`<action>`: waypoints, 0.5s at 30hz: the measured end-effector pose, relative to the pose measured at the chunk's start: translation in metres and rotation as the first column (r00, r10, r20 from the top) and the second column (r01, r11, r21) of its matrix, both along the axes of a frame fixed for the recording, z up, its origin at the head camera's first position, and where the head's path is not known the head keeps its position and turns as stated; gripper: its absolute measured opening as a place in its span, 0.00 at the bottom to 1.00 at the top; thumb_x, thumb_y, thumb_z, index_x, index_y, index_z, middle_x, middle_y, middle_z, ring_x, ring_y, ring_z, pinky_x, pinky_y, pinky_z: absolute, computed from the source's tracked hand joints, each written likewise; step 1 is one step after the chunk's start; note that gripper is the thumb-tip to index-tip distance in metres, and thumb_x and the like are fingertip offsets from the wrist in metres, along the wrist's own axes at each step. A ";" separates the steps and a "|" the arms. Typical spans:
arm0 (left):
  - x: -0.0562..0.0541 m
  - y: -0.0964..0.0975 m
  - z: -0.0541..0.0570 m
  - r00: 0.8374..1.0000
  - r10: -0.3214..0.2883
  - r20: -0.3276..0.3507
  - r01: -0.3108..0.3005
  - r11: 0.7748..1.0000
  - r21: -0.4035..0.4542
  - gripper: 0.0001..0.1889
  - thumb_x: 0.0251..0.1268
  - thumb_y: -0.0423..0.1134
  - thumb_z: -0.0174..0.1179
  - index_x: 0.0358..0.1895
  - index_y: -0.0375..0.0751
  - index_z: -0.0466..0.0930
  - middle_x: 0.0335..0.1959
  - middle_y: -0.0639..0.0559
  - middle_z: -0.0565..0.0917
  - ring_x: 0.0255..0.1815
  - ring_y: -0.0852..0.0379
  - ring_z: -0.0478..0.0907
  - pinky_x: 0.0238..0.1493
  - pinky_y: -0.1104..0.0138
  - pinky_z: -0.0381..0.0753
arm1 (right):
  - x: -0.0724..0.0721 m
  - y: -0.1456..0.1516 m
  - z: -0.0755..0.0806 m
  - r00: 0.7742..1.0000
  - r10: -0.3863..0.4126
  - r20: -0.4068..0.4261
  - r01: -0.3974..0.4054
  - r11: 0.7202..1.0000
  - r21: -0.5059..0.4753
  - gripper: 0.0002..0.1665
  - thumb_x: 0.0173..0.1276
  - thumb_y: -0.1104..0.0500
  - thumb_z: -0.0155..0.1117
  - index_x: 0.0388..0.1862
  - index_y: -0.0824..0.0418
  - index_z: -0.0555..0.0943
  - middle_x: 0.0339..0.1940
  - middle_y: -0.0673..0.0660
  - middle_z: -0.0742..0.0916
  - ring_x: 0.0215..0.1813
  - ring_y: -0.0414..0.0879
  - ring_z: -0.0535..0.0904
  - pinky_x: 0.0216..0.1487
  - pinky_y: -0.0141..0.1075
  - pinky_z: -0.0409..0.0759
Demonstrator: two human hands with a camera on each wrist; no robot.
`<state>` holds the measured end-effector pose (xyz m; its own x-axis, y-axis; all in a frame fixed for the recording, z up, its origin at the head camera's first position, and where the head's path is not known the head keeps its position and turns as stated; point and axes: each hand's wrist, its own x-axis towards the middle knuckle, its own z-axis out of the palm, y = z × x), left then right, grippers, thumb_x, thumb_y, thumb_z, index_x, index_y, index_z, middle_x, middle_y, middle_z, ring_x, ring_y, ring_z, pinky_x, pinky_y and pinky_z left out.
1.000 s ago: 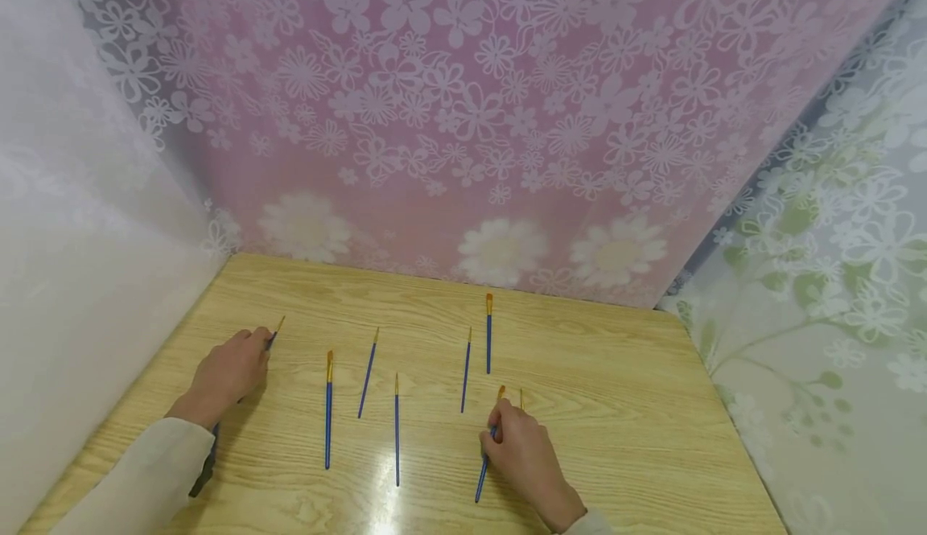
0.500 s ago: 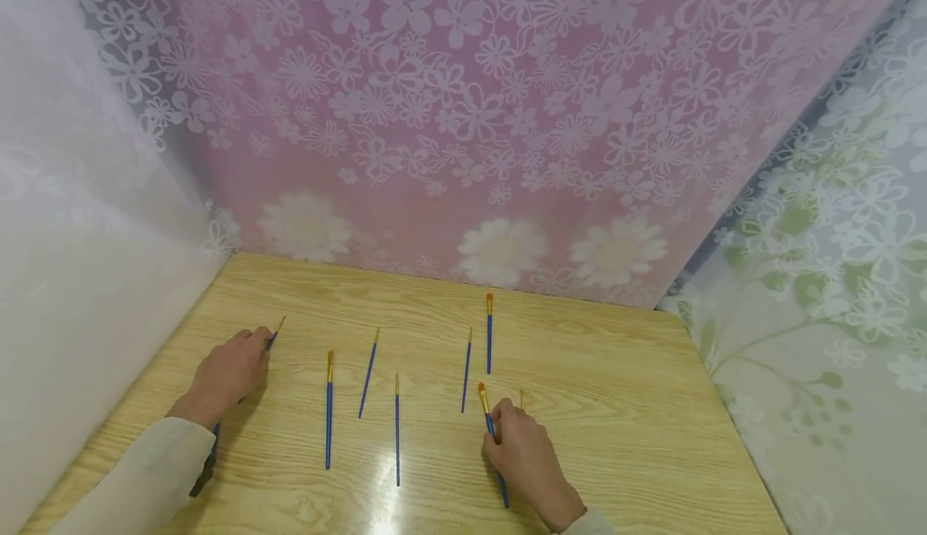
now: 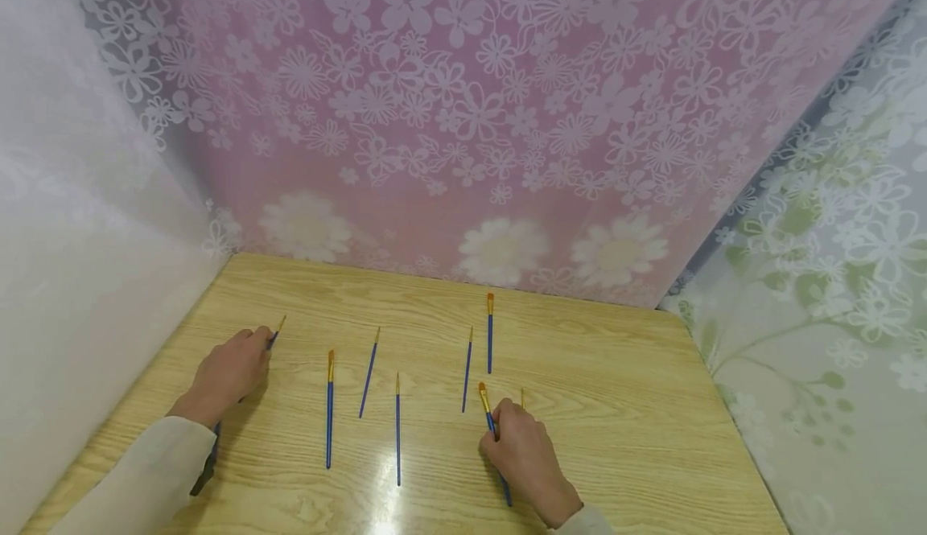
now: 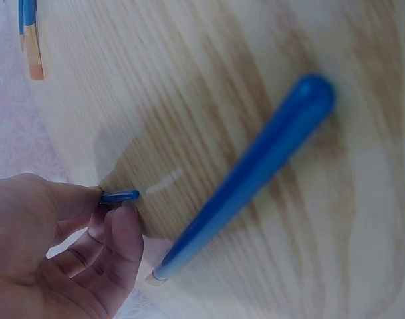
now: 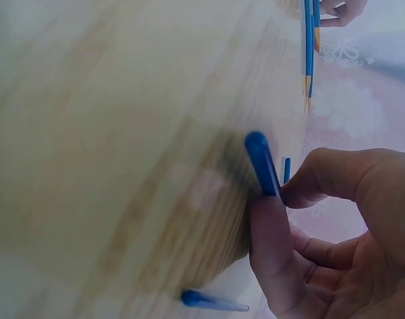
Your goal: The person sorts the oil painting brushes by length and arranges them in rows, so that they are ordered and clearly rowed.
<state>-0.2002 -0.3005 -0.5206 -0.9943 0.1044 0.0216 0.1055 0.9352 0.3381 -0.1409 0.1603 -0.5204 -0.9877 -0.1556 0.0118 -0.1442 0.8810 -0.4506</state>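
On the left, my left hand [image 3: 226,376] pinches a thin blue paintbrush [image 3: 280,325], its tip poking out past the fingers. In the left wrist view the blue handle end [image 4: 122,196] shows between thumb and finger, low over the wood. My right hand [image 3: 527,453] pinches a flat paintbrush [image 3: 484,397] with a blue handle, gold ferrule and orange bristles. Its rounded handle end [image 5: 260,161] rises between thumb and finger in the right wrist view. A thin paintbrush [image 3: 523,397] is mostly hidden behind the right hand; a blue handle end [image 5: 209,302] lies below that hand's fingers.
Several paintbrushes lie apart on the wooden table [image 3: 623,406]: a flat one [image 3: 329,414] and thin ones [image 3: 368,380] [image 3: 397,430] mid-left, another thin one [image 3: 467,370] and a flat one [image 3: 490,342] further back. A pink flowered sheet [image 3: 449,141] hangs behind; pale sheets flank both sides.
The flat paintbrush in my right hand has swung round: its bristle end went left and its handle end right, with little change over the last half second. My left hand stays put.
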 end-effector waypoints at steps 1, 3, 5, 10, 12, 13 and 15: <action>0.000 0.000 0.000 1.000 -0.001 0.002 0.001 1.000 -0.001 0.18 0.82 0.31 0.59 0.66 0.25 0.73 0.39 0.37 0.82 0.24 0.52 0.73 0.22 0.61 0.72 | 0.000 0.000 0.001 1.000 -0.001 0.007 0.001 1.000 -0.012 0.09 0.60 0.67 0.66 0.40 0.63 0.79 0.26 0.50 0.77 0.20 0.40 0.68 0.19 0.30 0.64; 0.000 0.001 0.001 1.000 -0.002 0.005 0.002 1.000 -0.004 0.18 0.81 0.30 0.59 0.66 0.25 0.73 0.41 0.35 0.83 0.24 0.52 0.74 0.22 0.61 0.73 | -0.001 0.002 0.002 1.000 0.000 0.014 0.001 0.999 -0.036 0.09 0.59 0.66 0.65 0.40 0.63 0.79 0.26 0.50 0.77 0.20 0.40 0.69 0.18 0.30 0.64; 0.000 0.001 0.003 1.000 -0.003 0.006 0.003 1.000 -0.006 0.18 0.81 0.30 0.60 0.66 0.25 0.73 0.43 0.33 0.83 0.25 0.51 0.76 0.23 0.60 0.74 | -0.002 0.004 0.005 1.000 -0.004 0.012 0.005 0.999 -0.054 0.09 0.60 0.65 0.64 0.40 0.64 0.80 0.25 0.49 0.78 0.19 0.39 0.69 0.18 0.29 0.63; 0.000 0.002 0.004 1.000 -0.001 0.005 0.001 1.000 -0.008 0.18 0.81 0.30 0.60 0.66 0.25 0.73 0.43 0.33 0.83 0.25 0.51 0.76 0.22 0.60 0.75 | -0.009 0.013 0.014 0.999 -0.008 -0.046 0.004 0.996 -0.090 0.14 0.65 0.65 0.63 0.49 0.67 0.82 0.22 0.47 0.82 0.15 0.36 0.66 0.16 0.26 0.60; 0.000 0.001 0.004 1.000 0.002 0.011 -0.002 1.000 -0.008 0.18 0.82 0.30 0.59 0.67 0.25 0.72 0.42 0.34 0.83 0.24 0.51 0.75 0.22 0.60 0.75 | -0.012 0.017 0.017 0.998 -0.011 -0.064 0.003 0.993 -0.117 0.15 0.69 0.65 0.63 0.53 0.69 0.82 0.23 0.47 0.84 0.15 0.35 0.65 0.16 0.25 0.59; 0.000 0.001 0.003 1.000 0.002 0.016 -0.002 1.000 -0.007 0.18 0.82 0.31 0.59 0.67 0.25 0.72 0.42 0.34 0.83 0.24 0.51 0.75 0.22 0.60 0.74 | -0.014 0.018 0.018 0.997 -0.016 -0.072 0.007 0.991 -0.131 0.15 0.71 0.65 0.64 0.54 0.69 0.83 0.25 0.48 0.86 0.15 0.35 0.65 0.16 0.25 0.59; 0.000 0.000 0.002 1.000 0.003 0.024 -0.003 1.000 -0.006 0.18 0.82 0.31 0.58 0.67 0.25 0.72 0.42 0.35 0.82 0.25 0.51 0.75 0.22 0.61 0.74 | -0.018 0.021 0.019 0.997 -0.031 -0.077 0.018 0.986 -0.168 0.15 0.74 0.64 0.65 0.57 0.68 0.83 0.29 0.50 0.87 0.17 0.35 0.67 0.16 0.26 0.61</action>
<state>-0.2002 -0.3001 -0.5182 -0.9948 0.1016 -0.0031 0.0947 0.9376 0.3345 -0.1592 0.1815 -0.5013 -0.9862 -0.1210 0.1134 -0.1646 0.7981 -0.5796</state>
